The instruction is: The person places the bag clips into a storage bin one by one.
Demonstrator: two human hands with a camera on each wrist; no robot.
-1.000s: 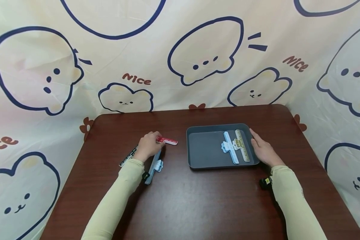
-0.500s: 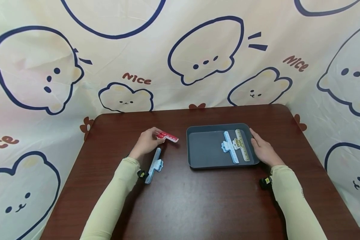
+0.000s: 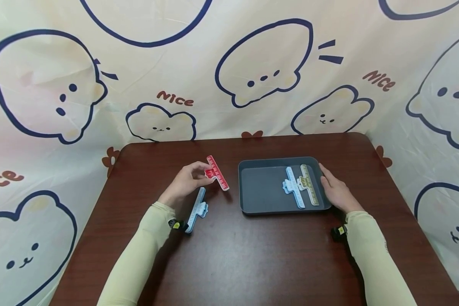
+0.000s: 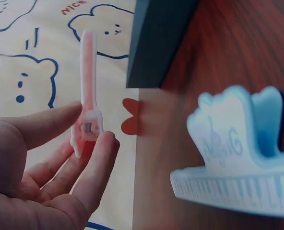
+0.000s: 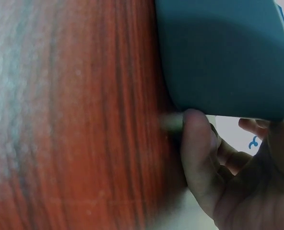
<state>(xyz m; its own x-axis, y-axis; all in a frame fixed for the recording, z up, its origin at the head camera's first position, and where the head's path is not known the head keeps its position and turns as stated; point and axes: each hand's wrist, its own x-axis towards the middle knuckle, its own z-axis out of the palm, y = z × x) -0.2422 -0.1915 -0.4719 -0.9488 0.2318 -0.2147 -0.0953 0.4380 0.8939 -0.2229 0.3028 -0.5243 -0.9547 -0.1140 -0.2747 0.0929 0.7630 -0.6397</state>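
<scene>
1. L hand (image 3: 183, 180) pinching red clip (image 3: 218, 173) by its tab, thumb vs. fingers, clip up off table (image 3: 229, 263), betw. blue clip (image 3: 194, 214) & tray (image 3: 260, 189)!
2. Blue clip flat on table, right by L wrist.
3. R hand (image 3: 337, 192) on tray's R end, thumb & fingers apart; can't tell if gripping.
4. In tray, R half: lt-blue clip (image 3: 296, 189) beside gold clip (image 3: 310, 187).

Dark wood-grain table (image 3: 290, 272) lies beneath left hand (image 3: 185, 180) and right hand (image 3: 336, 191). Cartoon-printed walls (image 3: 199, 76) stand beyond and outboard of both. Light reflection (image 3: 248, 263): tabletop, nearside of hands.
</scene>
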